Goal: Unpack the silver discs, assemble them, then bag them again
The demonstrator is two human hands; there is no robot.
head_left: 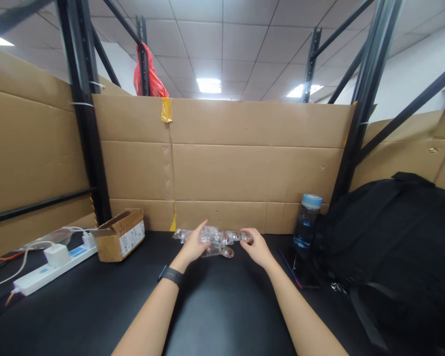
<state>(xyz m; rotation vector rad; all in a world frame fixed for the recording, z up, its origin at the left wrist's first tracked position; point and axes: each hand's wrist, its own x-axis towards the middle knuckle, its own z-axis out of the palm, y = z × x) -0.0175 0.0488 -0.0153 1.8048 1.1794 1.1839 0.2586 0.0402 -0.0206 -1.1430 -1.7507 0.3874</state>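
Note:
Several small items in clear plastic wrapping (pixel 224 237) lie in a row on the black table (pixel 215 306), close to the cardboard wall. One round wrapped piece (pixel 227 252) sits slightly nearer than the row. My left hand (pixel 195 244), with a dark watch on its wrist, is over the left part of the row, thumb and index finger spread apart. At the right end of the row, my right hand (pixel 256 247) has its fingers curved around a wrapped piece (pixel 246 237), thumb and fingertips touching it.
An open cardboard box (pixel 120 236) and a white power strip (pixel 55 269) with plugs and cables are on the left. At right are a water bottle (pixel 307 221), a dark phone-like object (pixel 300 269) and a black backpack (pixel 393 247). A cardboard wall (pixel 222 173) stands behind.

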